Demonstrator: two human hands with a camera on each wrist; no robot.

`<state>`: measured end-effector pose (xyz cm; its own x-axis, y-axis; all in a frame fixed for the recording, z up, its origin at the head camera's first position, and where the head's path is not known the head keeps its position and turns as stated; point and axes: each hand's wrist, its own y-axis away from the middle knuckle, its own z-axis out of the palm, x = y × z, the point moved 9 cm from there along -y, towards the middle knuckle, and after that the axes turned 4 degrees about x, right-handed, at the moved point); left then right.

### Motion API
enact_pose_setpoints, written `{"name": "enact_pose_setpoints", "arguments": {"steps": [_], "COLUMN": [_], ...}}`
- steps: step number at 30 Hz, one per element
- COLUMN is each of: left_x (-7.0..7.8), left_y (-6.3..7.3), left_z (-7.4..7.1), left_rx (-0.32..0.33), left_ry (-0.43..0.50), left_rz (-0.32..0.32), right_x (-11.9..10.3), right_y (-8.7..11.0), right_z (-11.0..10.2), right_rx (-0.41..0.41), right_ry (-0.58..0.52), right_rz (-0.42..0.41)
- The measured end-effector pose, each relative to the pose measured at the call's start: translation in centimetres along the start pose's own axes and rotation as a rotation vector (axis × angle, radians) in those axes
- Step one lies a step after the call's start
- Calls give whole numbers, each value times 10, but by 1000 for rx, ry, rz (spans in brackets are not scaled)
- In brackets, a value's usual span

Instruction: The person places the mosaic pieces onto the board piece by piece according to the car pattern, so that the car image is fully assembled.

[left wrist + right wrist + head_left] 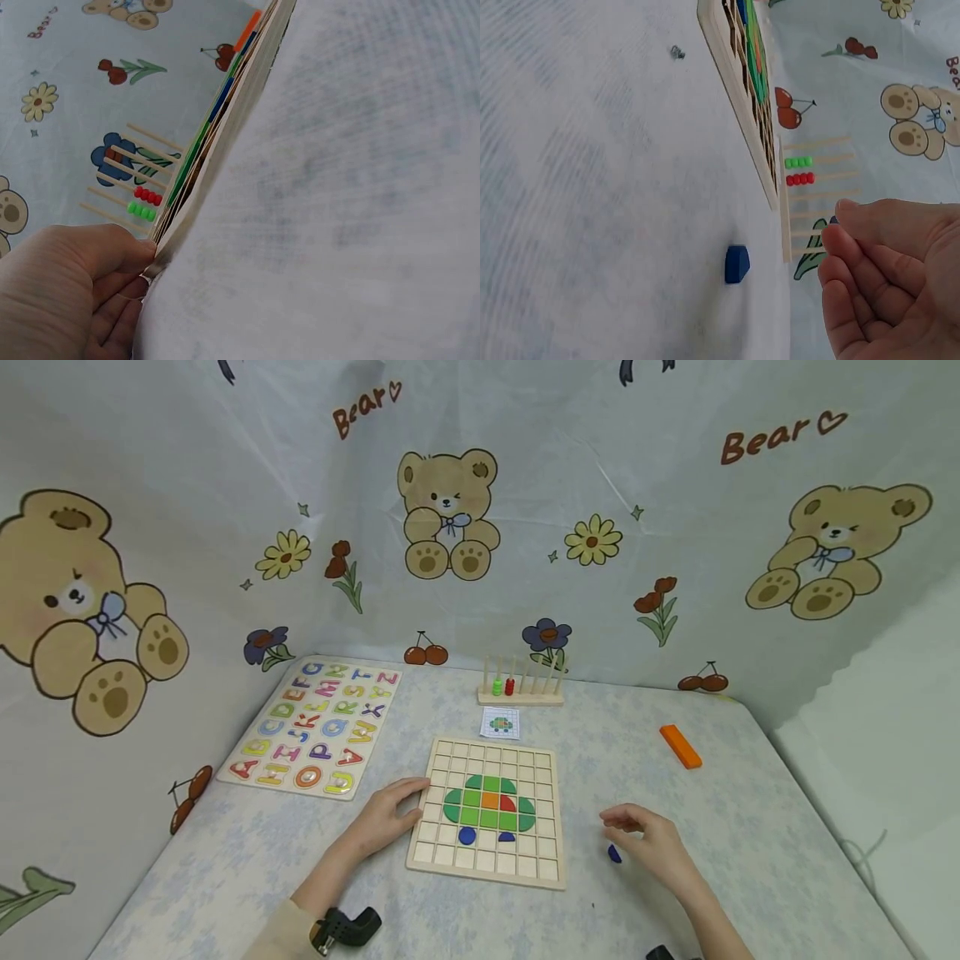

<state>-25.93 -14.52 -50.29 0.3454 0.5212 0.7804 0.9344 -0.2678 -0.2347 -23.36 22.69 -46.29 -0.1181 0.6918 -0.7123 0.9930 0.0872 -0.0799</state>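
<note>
My left hand [388, 814] holds the left edge of a square wooden grid board [486, 868], its thumb and fingers at the rim. On the board, green tiles [470, 816], an orange square [491, 800] and a red quarter piece [507, 804] form a rounded shape. Below them sit a blue circle [467, 836] and a blue half-circle [507, 837]. My right hand [651, 843] hovers to the right of the board, fingers relaxed and bent. Another blue half-circle piece [736, 264] lies on the table beneath its thumb side, apart from the fingers.
A pattern card [500, 723] lies behind the board, with a pegged wooden counting rack [521, 699] holding green and red beads beyond it. An alphabet board [311, 727] lies at the left. An orange block [681, 747] rests at the right. A bear-printed curtain [525, 527] hangs behind.
</note>
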Motion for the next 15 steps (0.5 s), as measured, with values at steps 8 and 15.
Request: {"name": "enact_pose_setpoints", "arguments": {"steps": [8, 15], "left_x": [-4, -2], "left_y": [1, 0], "left_z": [0, 1], "left_rx": [6, 0], "left_ry": [-2, 9], "left_rz": [7, 12], "right_x": [24, 28], "right_y": [9, 15], "right_z": [2, 10], "right_rx": [-49, -20], "right_ry": [2, 37], "right_rz": [121, 114]}}
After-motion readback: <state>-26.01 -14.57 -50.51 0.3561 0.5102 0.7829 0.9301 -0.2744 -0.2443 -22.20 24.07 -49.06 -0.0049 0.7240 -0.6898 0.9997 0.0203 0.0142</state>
